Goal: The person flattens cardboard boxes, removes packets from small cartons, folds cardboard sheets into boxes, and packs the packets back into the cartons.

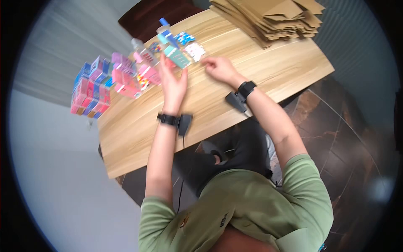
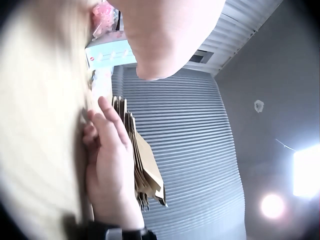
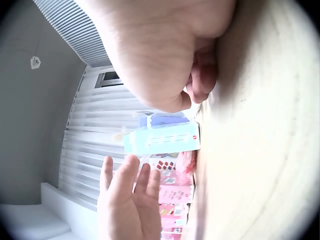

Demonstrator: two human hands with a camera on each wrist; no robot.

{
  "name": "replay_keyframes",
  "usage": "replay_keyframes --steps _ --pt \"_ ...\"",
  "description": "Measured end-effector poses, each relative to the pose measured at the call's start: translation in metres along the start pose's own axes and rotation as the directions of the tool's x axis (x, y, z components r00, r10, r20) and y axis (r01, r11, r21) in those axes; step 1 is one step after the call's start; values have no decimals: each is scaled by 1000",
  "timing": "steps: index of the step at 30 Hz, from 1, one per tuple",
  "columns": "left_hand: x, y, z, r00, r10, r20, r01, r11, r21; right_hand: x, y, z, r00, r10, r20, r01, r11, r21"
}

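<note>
My left hand [image 1: 173, 86] [image 3: 131, 210] is held up beside an upright light-blue box [image 1: 177, 57] [image 2: 111, 54] [image 3: 162, 140], its fingers extended and holding nothing visible. My right hand [image 1: 221, 70] [image 2: 111, 167] rests low at the tabletop, fingers loosely bent, nothing seen in them. Just beyond it lies a white patterned packet [image 1: 194, 51], with a blue patterned packet [image 1: 184, 38] behind. A reddish-pink packet [image 2: 103, 19] [image 3: 186, 164] sits beside the light-blue box, partly behind my left hand in the head view.
Pink boxes [image 1: 126, 84], a purple box [image 1: 122, 63] and a clear bottle [image 1: 145, 52] stand left of my hands. Stacked pink and blue boxes [image 1: 90, 94] are at the table's left edge. Flattened brown cardboard [image 1: 277, 21] lies at the far right of the wooden table [image 1: 260, 80].
</note>
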State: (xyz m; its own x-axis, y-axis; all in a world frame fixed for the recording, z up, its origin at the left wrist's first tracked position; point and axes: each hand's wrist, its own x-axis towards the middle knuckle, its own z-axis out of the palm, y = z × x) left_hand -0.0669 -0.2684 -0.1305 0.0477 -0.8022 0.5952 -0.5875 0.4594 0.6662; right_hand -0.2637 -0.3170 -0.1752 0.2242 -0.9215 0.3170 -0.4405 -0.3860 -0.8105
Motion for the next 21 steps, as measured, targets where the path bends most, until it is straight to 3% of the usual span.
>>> replay_keyframes --steps 1,2,4,7,9,10,11,13,15,17,18,21 --pt "-21 23 -6 996 79 -34 -73 985 158 -6 1 -4 1000 -25 12 24 997 73" --pt "-41 37 -12 1000 -3 15 2 998 60 -16 6 -6 1000 16 24 -20 986 164" --pt "-84 50 -22 990 55 130 -83 972 221 -21 13 -15 996 73 48 -85 937 339" --pt "-129 66 -37 962 -4 275 -80 952 295 -27 -7 -69 977 126 -169 -117 991 67" --pt "-143 62 -41 958 -33 286 -53 956 288 -13 -12 -116 911 -36 -411 2 997 -82" --pt "-148 61 -42 955 -44 292 -43 957 286 -1 -10 -143 876 -92 -474 -9 978 -207" --pt "-149 63 -41 955 -36 293 -53 955 291 12 -5 -169 836 -157 -525 -27 945 -326" --pt "-144 66 -37 958 -10 286 -81 949 306 34 8 -219 761 -370 -533 -161 689 -707" --pt "-146 68 -36 962 21 272 -113 938 328 46 15 -255 744 -346 -572 -302 589 -749" --pt "-146 67 -35 966 37 257 -124 935 332 61 38 -281 756 -215 -619 -474 472 -743" --pt "-147 65 -35 968 33 250 -116 939 324 65 38 -288 756 -77 -650 -559 440 -703" --pt "-147 63 -36 973 30 229 -99 949 298 74 40 -296 666 109 -738 -688 473 -550"
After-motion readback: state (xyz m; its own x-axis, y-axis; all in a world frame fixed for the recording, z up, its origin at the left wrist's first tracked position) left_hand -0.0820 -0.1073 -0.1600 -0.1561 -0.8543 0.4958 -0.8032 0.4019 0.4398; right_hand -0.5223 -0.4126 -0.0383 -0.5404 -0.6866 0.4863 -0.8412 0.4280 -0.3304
